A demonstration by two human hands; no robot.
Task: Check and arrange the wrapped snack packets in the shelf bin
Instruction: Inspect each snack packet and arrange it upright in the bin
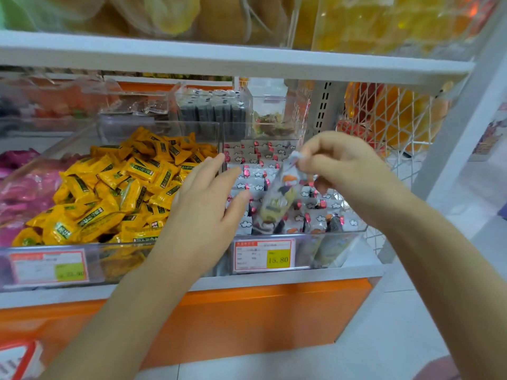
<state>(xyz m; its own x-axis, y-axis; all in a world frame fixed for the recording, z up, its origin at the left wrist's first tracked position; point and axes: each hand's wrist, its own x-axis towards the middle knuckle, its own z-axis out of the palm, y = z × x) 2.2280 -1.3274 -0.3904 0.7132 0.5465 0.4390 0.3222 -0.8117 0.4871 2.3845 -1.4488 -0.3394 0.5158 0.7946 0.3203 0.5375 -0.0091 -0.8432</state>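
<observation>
Here the right hand (338,163) pinches the top edge of one packet (279,200) between thumb and fingers (307,156), so that the clear wrapper hangs down, tilted, above the right bin (323,237). The packet shows orange, dark and yellow-green print; its lower end dangles just over the grey-white packets (258,171) with red ends that fill that bin in rough rows. The left hand (205,204) is spread flat, palm down, fingers apart and holding nothing, hovering over the divider between the two clear bins, its fingertips close to the hanging packet; whether it touches the packets beneath cannot be told. To the left, the neighbouring bin (55,244) is heaped with yellow packets (118,187), and beyond it lie pink ones (19,193). A price tag (264,255) reading 15.80 is fixed to the right bin's front; another tag (49,267), blurred, sits on the left bin. Both bins rest on a white shelf (274,278) with an orange panel (247,319) below.
</observation>
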